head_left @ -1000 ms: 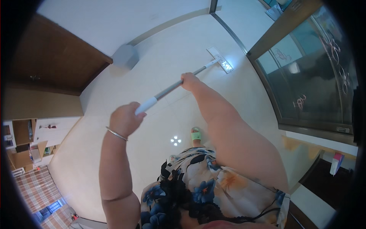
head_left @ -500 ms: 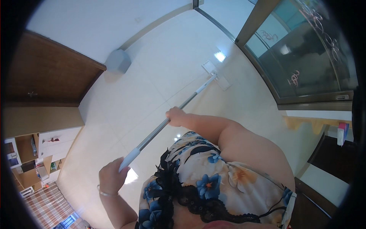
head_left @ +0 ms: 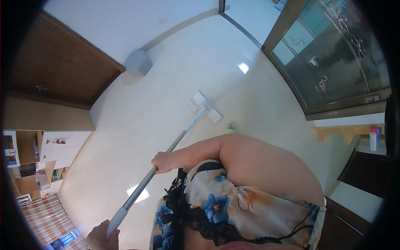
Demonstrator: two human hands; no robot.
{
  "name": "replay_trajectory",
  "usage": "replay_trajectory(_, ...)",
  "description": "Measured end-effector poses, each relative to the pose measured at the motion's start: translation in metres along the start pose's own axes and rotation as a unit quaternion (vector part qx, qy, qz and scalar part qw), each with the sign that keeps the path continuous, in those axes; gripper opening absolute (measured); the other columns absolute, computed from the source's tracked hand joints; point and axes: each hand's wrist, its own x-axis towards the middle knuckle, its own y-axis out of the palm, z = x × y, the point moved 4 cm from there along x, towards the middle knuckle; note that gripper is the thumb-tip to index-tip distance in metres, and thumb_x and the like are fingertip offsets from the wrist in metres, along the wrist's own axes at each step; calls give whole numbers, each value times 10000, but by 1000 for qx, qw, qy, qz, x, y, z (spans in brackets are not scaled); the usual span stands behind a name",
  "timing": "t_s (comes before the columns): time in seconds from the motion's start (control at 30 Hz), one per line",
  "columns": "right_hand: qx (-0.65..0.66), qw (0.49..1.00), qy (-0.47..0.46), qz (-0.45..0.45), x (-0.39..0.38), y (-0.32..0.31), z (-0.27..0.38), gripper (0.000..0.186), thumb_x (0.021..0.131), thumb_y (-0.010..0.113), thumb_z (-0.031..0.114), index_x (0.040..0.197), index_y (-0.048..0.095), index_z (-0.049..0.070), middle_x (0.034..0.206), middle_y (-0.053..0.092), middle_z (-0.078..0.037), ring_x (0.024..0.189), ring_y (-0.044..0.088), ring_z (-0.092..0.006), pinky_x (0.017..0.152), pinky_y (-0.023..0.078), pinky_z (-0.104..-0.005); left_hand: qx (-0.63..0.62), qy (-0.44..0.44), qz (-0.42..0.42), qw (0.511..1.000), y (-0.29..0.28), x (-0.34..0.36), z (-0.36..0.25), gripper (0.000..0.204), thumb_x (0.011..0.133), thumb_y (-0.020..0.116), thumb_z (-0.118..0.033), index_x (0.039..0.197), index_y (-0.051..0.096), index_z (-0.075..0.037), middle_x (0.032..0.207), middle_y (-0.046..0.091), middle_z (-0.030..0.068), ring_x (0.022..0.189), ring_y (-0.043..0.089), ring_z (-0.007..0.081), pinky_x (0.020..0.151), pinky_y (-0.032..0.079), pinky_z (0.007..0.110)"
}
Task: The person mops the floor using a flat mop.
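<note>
A flat mop (head_left: pixel 142 186) with a silver pole slants across the view from lower left to the middle. My left hand (head_left: pixel 102 236) is wrapped round the grey grip at its upper end, near the lower edge. Further along the pole, my right hand (head_left: pixel 162 161) is closed round the metal tube, the arm crossing in front of my flowered dress (head_left: pixel 246 208). At the far end, the white rectangular mop head (head_left: pixel 206 107) lies flat on the pale glossy floor (head_left: pixel 175 75). Part of a foot in a green slipper (head_left: pixel 231 128) shows just beyond my right forearm.
A grey many-sided bin (head_left: pixel 138 63) stands by the wall beside a dark brown wooden panel (head_left: pixel 62 62). To the right is a framed glass sliding door (head_left: pixel 329 62). Shelves and cabinets (head_left: pixel 37 162) line the left, near a plaid curtain (head_left: pixel 52 216). A wooden ledge (head_left: pixel 348 132) juts out at right.
The mop head has come nearer and to the left across the floor. Both hands have drawn back toward the lower left with the pole. The slipper has come into view.
</note>
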Motion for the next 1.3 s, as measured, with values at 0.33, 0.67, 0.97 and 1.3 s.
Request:
replay_trajectory(0.33,-64,989,89,-101,-43,-112,-115,303,768,643,407,779,683,107,870,674,-131,904,645,-338,738,525,-476,-56,49,-98,992,34,106,-89,316,655,773,-108,948,670,-48,790,674,157,701,663,331,635,522,377)
replay_trajectory(0.67,-156,931,277,-181,-192,-274,-327,385,744,719,425,945,684,98,1021,659,-112,1057,602,-302,830,535,-458,-90,194,28,977,91,266,-305,484,772,716,-209,1216,553,-106,899,683,191,823,666,370,711,535,441)
replay_trajectory(0.97,-90,894,362,-248,-302,-305,-388,259,775,729,242,966,629,99,1108,593,-67,1170,498,-249,940,473,-392,-19,238,142,961,107,292,-424,587,814,628,-203,1353,442,-60,953,668,233,863,658,393,767,526,456)
replay_trajectory(1.3,-73,873,384,-292,-345,-282,-404,230,775,698,176,982,605,140,1103,582,-45,1190,474,-233,963,449,-367,12,300,150,942,119,287,-454,585,821,610,-219,1357,435,-61,949,658,215,865,648,389,768,517,471)
